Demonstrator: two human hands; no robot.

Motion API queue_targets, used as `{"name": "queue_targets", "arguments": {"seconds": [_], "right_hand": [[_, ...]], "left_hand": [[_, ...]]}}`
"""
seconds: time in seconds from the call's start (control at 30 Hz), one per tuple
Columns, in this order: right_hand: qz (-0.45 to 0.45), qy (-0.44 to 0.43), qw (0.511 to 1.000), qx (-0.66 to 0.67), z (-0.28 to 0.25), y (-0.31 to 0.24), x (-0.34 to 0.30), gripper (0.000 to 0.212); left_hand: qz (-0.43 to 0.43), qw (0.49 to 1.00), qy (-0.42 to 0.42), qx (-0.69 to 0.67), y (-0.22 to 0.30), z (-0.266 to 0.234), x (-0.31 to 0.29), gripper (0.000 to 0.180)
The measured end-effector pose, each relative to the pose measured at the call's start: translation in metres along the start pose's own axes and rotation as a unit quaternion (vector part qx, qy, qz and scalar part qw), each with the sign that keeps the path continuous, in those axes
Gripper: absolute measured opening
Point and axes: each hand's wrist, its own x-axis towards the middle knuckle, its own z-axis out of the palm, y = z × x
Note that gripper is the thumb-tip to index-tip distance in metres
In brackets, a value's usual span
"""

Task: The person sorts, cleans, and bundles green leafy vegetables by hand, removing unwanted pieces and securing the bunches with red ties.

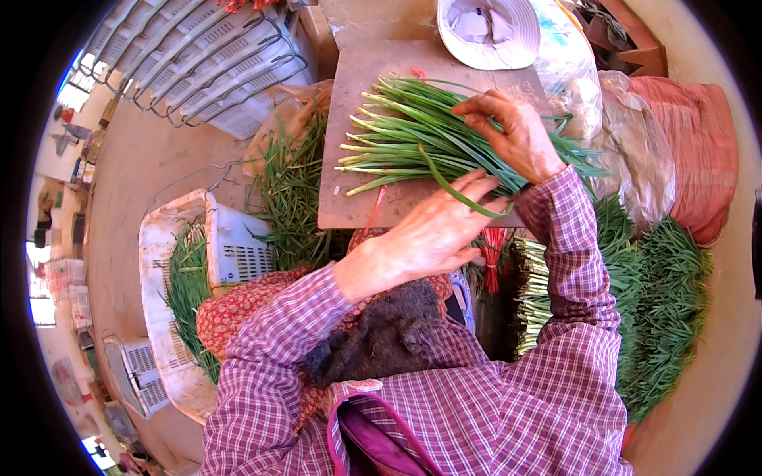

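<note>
A bunch of long green garlic chives [413,135] lies on a brown board, pale stem ends to the left, leaves to the right. My left hand [425,226] reaches over the board's near edge, fingers stretched against the bunch's near side and thumb apart. One loose chive leaf [444,185] curves up across its fingertips; whether they grip it cannot be told. Above the leafy part is my right hand [516,135], its fingers bent and tips drawn together. What they pinch, if anything, is too small to make out.
The board [337,210] carries a pale hat [488,36] at its far edge. Loose greens [294,190] and a white crate [230,230] stand left. Tied chives [667,293] are stacked right, below plastic bags [635,151] and a red sack [690,151]. Red ties [492,258] hang at the near edge.
</note>
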Motion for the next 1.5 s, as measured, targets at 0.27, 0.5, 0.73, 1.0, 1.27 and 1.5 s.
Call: {"name": "queue_targets", "arguments": {"seconds": [0.27, 0.5, 0.73, 1.0, 1.27, 1.5], "right_hand": [[0.020, -0.095, 0.995, 0.024, 0.018, -0.019, -0.020, 0.021], [-0.099, -0.190, 0.974, 0.080, 0.021, -0.016, -0.014, 0.018], [-0.157, -0.179, 0.966, 0.099, 0.084, -0.131, 0.056, 0.043], [0.132, -0.051, 0.956, -0.255, 0.075, 0.038, 0.081, 0.057], [0.117, -0.125, 0.979, -0.107, 0.082, 0.059, 0.054, 0.056], [0.033, -0.192, 0.980, -0.031, 0.073, 0.068, 0.049, 0.051]], "left_hand": [[-0.026, 0.987, -0.067, 0.143, 0.013, -0.005, -0.019, 0.062], [-0.057, 0.993, -0.075, 0.068, 0.025, -0.017, -0.025, 0.050], [-0.066, 0.993, -0.094, 0.005, 0.004, 0.011, -0.049, 0.045], [-0.142, 0.976, 0.037, 0.158, -0.020, -0.038, -0.054, 0.064], [-0.163, 0.953, 0.041, 0.253, -0.085, -0.038, -0.036, 0.122], [-0.222, 0.953, -0.080, 0.192, -0.134, -0.054, -0.009, 0.125]]}}
